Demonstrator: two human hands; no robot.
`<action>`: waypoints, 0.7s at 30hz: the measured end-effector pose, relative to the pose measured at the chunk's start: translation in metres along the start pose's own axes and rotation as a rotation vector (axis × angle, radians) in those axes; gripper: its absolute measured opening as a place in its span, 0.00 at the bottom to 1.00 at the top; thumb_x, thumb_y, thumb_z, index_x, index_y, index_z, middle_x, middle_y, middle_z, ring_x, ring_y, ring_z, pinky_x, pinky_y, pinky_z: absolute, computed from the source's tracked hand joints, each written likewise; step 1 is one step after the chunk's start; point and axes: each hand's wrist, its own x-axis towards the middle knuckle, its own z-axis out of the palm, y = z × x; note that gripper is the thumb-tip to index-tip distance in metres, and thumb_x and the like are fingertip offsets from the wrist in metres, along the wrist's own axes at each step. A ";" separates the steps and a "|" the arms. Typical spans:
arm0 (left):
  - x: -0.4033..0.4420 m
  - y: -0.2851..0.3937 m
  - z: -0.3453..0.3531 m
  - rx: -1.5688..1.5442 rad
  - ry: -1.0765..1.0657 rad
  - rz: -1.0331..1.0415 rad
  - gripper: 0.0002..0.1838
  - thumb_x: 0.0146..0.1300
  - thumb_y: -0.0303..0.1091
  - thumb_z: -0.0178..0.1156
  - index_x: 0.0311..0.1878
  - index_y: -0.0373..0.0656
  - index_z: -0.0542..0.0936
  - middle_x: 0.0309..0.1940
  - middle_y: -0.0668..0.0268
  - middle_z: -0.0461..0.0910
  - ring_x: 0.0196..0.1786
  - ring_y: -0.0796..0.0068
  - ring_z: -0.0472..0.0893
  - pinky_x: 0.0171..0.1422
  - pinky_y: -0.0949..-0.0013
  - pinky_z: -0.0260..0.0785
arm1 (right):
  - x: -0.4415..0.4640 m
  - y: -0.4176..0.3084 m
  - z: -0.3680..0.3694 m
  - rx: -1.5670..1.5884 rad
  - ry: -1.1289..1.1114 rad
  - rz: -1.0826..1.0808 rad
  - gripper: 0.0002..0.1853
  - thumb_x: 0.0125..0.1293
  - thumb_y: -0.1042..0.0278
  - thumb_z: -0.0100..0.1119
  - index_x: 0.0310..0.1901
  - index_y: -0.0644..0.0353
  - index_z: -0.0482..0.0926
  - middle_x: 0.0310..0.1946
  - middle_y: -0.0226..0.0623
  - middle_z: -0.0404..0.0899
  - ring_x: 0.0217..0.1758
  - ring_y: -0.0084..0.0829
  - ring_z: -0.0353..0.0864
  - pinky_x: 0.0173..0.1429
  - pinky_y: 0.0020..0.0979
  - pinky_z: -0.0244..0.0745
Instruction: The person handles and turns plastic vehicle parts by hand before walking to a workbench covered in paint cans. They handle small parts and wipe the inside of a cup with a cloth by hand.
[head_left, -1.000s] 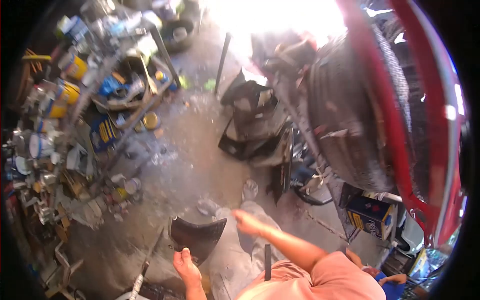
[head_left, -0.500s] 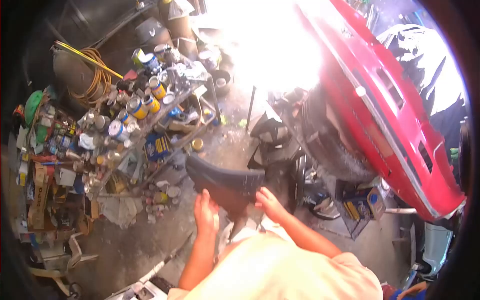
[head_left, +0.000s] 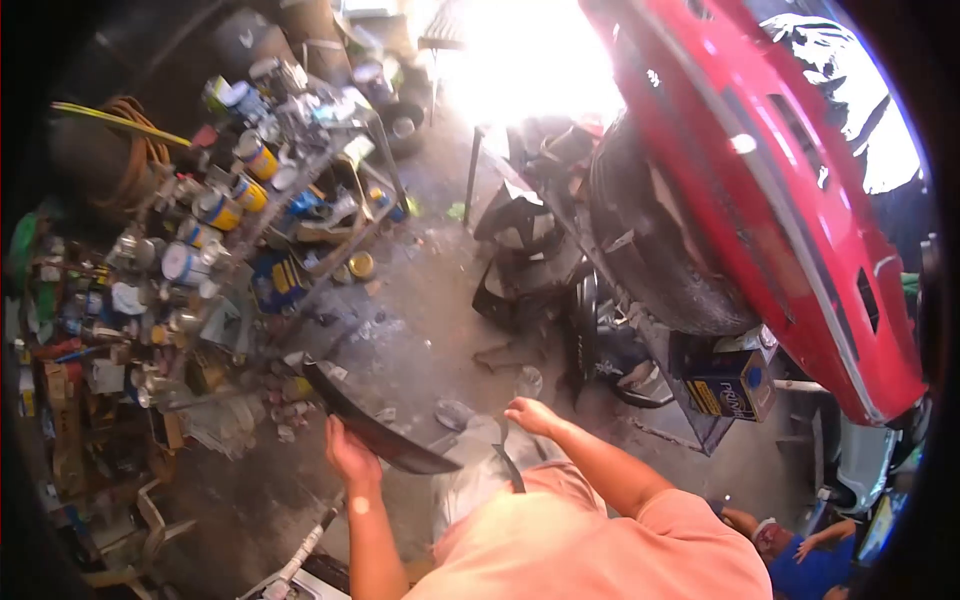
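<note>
A dark, curved plastic panel (head_left: 375,425) is held in my left hand (head_left: 352,455), which grips it by its lower edge. The panel is tilted, seen nearly edge-on, and slopes down to the right in front of my legs. My right hand (head_left: 533,415) is off the panel, to its right, with the fingers curled together. Just below those fingertips hangs a thin dark strip (head_left: 510,468); whether the fingers hold it is unclear.
On the left, a cluttered bench bears several paint cans (head_left: 217,208). A red car bumper (head_left: 800,190) rests at right, above a large dark tyre-like ring (head_left: 650,240). A blue can (head_left: 735,385) stands below it. Another person in blue (head_left: 815,570) is at lower right.
My right hand has let go of the panel and moved apart from it. The panel has swung down and left in my left hand, turning from broad face to edge. The view has shifted.
</note>
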 end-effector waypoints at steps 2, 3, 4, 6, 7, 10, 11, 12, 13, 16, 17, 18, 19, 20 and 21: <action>0.012 -0.028 0.018 -0.068 0.162 -0.245 0.11 0.74 0.42 0.51 0.38 0.47 0.75 0.31 0.73 0.72 0.26 0.80 0.70 0.30 0.72 0.61 | 0.034 0.048 0.002 -0.067 0.019 0.147 0.24 0.65 0.50 0.60 0.53 0.63 0.80 0.52 0.54 0.81 0.59 0.49 0.78 0.62 0.43 0.72; 0.033 -0.067 -0.004 -0.253 -0.015 -0.342 0.10 0.73 0.41 0.51 0.39 0.47 0.75 0.30 0.73 0.72 0.25 0.78 0.68 0.30 0.72 0.60 | 0.065 0.086 0.002 -0.176 0.041 0.158 0.23 0.64 0.51 0.62 0.51 0.63 0.80 0.51 0.54 0.81 0.59 0.49 0.79 0.60 0.45 0.73; 0.050 -0.107 -0.031 -0.437 -0.184 -0.440 0.09 0.72 0.40 0.51 0.40 0.47 0.76 0.30 0.72 0.72 0.23 0.77 0.67 0.30 0.71 0.60 | 0.092 0.126 0.008 -0.279 0.053 0.174 0.22 0.63 0.52 0.63 0.49 0.63 0.80 0.49 0.55 0.81 0.58 0.50 0.79 0.59 0.46 0.74; 0.064 -0.171 -0.035 -0.649 -0.228 -0.583 0.07 0.70 0.35 0.51 0.44 0.43 0.75 0.31 0.66 0.74 0.24 0.73 0.68 0.30 0.70 0.59 | 0.128 0.142 -0.016 -0.389 0.026 0.310 0.21 0.61 0.54 0.65 0.48 0.63 0.80 0.49 0.54 0.80 0.57 0.51 0.79 0.58 0.48 0.76; 0.067 -0.206 -0.035 -0.722 -0.238 -0.622 0.08 0.69 0.32 0.50 0.47 0.42 0.74 0.32 0.64 0.74 0.25 0.72 0.69 0.30 0.69 0.59 | 0.155 0.167 -0.019 -0.530 0.080 0.249 0.20 0.61 0.55 0.65 0.48 0.61 0.78 0.50 0.51 0.78 0.57 0.52 0.79 0.57 0.48 0.77; 0.066 -0.315 -0.043 -0.849 -0.162 -0.735 0.10 0.69 0.30 0.50 0.51 0.39 0.73 0.32 0.59 0.73 0.26 0.70 0.70 0.31 0.69 0.60 | 0.233 0.217 -0.045 -0.915 0.150 0.023 0.14 0.58 0.65 0.62 0.45 0.59 0.74 0.44 0.44 0.75 0.50 0.46 0.80 0.50 0.46 0.79; 0.063 -0.348 -0.047 -0.840 -0.153 -0.760 0.11 0.69 0.31 0.50 0.51 0.39 0.73 0.32 0.59 0.72 0.26 0.70 0.71 0.32 0.69 0.60 | 0.255 0.223 -0.056 -1.008 0.156 0.024 0.13 0.58 0.67 0.60 0.44 0.59 0.74 0.44 0.43 0.75 0.50 0.44 0.80 0.49 0.44 0.78; 0.062 -0.380 -0.051 -0.834 -0.151 -0.782 0.11 0.69 0.31 0.51 0.51 0.38 0.72 0.32 0.59 0.71 0.27 0.70 0.71 0.32 0.69 0.61 | 0.281 0.238 -0.065 -1.035 0.181 0.021 0.12 0.58 0.69 0.58 0.44 0.58 0.74 0.44 0.42 0.75 0.51 0.43 0.79 0.50 0.44 0.77; 0.062 -0.407 -0.055 -0.876 -0.136 -0.833 0.12 0.69 0.32 0.50 0.52 0.38 0.71 0.33 0.59 0.70 0.27 0.70 0.71 0.33 0.69 0.61 | 0.309 0.259 -0.072 -1.063 0.193 0.029 0.12 0.58 0.70 0.57 0.45 0.58 0.74 0.45 0.43 0.76 0.52 0.44 0.78 0.51 0.44 0.77; 0.067 -0.466 -0.069 -1.016 -0.128 -0.911 0.14 0.72 0.34 0.47 0.54 0.37 0.69 0.35 0.59 0.68 0.30 0.69 0.71 0.36 0.69 0.62 | 0.372 0.312 -0.091 -1.220 0.234 0.000 0.12 0.61 0.68 0.56 0.46 0.57 0.75 0.47 0.38 0.76 0.52 0.40 0.78 0.51 0.43 0.75; 0.075 -0.475 -0.069 -1.072 -0.151 -0.887 0.15 0.73 0.35 0.46 0.55 0.37 0.67 0.37 0.58 0.68 0.31 0.69 0.71 0.37 0.69 0.62 | 0.391 0.329 -0.095 -1.205 0.257 -0.010 0.11 0.62 0.68 0.54 0.46 0.56 0.75 0.46 0.38 0.76 0.52 0.41 0.77 0.51 0.43 0.75; 0.082 -0.484 -0.070 -1.129 -0.179 -0.856 0.15 0.74 0.37 0.44 0.56 0.36 0.66 0.38 0.58 0.67 0.32 0.69 0.71 0.38 0.69 0.63 | 0.412 0.345 -0.099 -1.192 0.286 -0.025 0.11 0.63 0.68 0.53 0.46 0.56 0.75 0.46 0.38 0.76 0.53 0.41 0.77 0.52 0.43 0.75; 0.088 -0.493 -0.075 -1.169 -0.219 -0.835 0.17 0.76 0.39 0.39 0.58 0.36 0.63 0.40 0.57 0.66 0.34 0.67 0.71 0.41 0.68 0.63 | 0.429 0.363 -0.100 -1.176 0.337 -0.085 0.11 0.64 0.68 0.52 0.47 0.56 0.75 0.47 0.39 0.76 0.54 0.41 0.77 0.53 0.43 0.75; 0.094 -0.495 -0.081 -1.155 -0.256 -0.884 0.18 0.77 0.39 0.38 0.59 0.35 0.63 0.40 0.57 0.66 0.34 0.67 0.71 0.42 0.67 0.63 | 0.442 0.378 -0.100 -1.156 0.391 -0.142 0.11 0.64 0.69 0.51 0.47 0.56 0.75 0.47 0.39 0.76 0.55 0.42 0.76 0.55 0.43 0.74; 0.101 -0.495 -0.086 -1.139 -0.297 -0.929 0.18 0.77 0.39 0.37 0.59 0.35 0.63 0.40 0.57 0.66 0.35 0.67 0.71 0.44 0.66 0.64 | 0.453 0.386 -0.100 -1.150 0.369 -0.124 0.11 0.64 0.70 0.50 0.48 0.56 0.75 0.48 0.40 0.76 0.56 0.42 0.76 0.56 0.44 0.73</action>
